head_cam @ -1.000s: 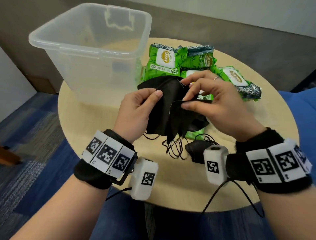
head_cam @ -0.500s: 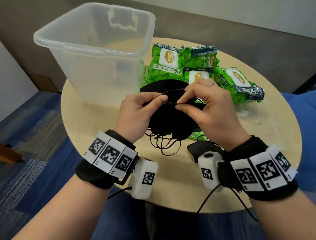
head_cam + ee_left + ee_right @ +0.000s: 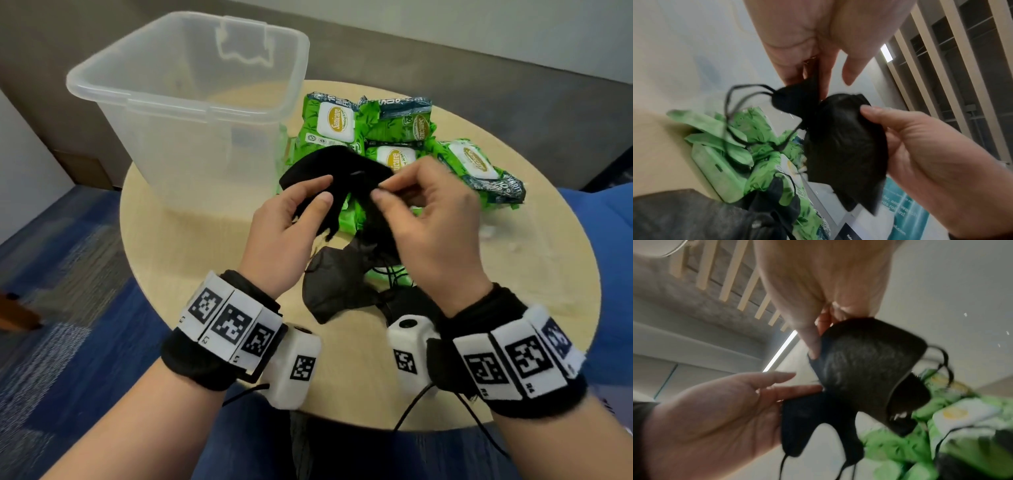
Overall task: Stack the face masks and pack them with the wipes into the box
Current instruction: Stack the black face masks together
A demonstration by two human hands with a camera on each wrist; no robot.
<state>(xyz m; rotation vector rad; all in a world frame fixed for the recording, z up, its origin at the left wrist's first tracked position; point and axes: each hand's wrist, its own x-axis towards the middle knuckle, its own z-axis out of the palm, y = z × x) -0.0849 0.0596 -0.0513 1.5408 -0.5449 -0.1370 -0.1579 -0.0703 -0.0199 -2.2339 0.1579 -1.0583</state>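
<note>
Both hands hold black face masks point(image 3: 334, 168) above the round table point(image 3: 191, 260). My left hand point(image 3: 320, 190) pinches one mask point(image 3: 807, 418) between thumb and fingers. My right hand point(image 3: 380, 190) pinches a second mask point(image 3: 846, 142), which hangs down with its ear loops point(image 3: 740, 104) dangling. Another dark mask point(image 3: 335, 287) lies on the table under the hands. Several green wipes packs point(image 3: 334, 125) lie behind the masks. The clear plastic box point(image 3: 191, 102) stands at the back left with nothing visible in it.
More ear loops and a further mask point(image 3: 407, 301) lie by my right wrist. The wipes packs point(image 3: 760, 164) crowd the table's right half, next to the box. Blue carpet point(image 3: 68, 274) surrounds the table, and a blue seat point(image 3: 609, 240) is at the right.
The masks that both hands pinched together as one bundle have come apart, so each hand now holds its own. A dark mask now shows on the table under the hands.
</note>
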